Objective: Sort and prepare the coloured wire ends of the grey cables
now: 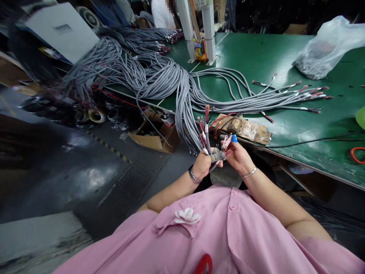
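Observation:
Several grey cable ends (208, 140) with red, orange and dark stripped wires stand up out of my left hand (203, 163), which is closed around them. Grey fabric covers a finger or two of that hand. Close beside it, my right hand (238, 156) has its fingers pinched at a small pinkish piece (227, 141) and thin coloured wires; a blue wrap (234, 138) sits on one fingertip. The two hands nearly touch at the table's front edge. Just behind them lies a tape-wrapped block (245, 128) with wires at its left end.
A large heap of grey cables (159, 78) spreads over the green table (256, 49) and hangs off its edge. White posts (210, 34) rise behind. A plastic bag (323, 49) lies at right, an orange-handled tool (356, 155) nearer. An open carton (154, 140) is below. Another person (162, 15) is behind.

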A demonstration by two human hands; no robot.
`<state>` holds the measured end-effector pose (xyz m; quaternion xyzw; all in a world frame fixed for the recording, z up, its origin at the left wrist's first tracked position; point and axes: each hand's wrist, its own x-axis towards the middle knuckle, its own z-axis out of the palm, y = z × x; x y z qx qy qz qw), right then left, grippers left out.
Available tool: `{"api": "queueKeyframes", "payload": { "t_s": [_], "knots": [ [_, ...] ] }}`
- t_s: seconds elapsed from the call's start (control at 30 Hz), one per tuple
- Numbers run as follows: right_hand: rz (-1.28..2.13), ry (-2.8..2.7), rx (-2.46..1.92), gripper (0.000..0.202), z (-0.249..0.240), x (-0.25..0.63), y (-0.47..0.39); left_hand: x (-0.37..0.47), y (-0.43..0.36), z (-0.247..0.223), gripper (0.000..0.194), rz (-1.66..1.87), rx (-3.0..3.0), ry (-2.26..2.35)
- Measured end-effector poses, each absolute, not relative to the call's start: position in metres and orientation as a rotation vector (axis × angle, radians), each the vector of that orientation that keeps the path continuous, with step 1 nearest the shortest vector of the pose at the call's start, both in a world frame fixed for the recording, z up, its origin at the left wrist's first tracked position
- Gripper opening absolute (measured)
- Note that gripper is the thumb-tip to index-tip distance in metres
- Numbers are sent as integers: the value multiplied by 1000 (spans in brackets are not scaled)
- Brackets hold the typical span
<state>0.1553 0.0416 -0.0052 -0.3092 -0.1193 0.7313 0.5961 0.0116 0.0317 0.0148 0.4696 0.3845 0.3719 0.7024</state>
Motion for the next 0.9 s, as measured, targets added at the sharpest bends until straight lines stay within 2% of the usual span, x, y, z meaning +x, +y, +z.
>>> {"api": "queueKeyframes", "payload": {
  "t_s": [0.27, 0.5, 0.57, 0.7, 0.9],
  "knots": [
    [1702, -281, -708, 35, -9, 155, 44, 12, 32, 14, 33, 799, 1059, 904],
    [1795, -246, -678, 44, -7, 164, 38, 5, 23, 15, 26, 855, 1087, 894],
    [1799, -253, -681, 40, -5, 166, 38, 4, 19, 17, 25, 892, 1102, 904],
    [1720, -319, -739, 27, -4, 166, 39, 8, 16, 20, 24, 987, 1086, 924],
    [1440, -554, -874, 39, -15, 160, 39, 17, 18, 20, 28, 1031, 1097, 949]
  ]
}}
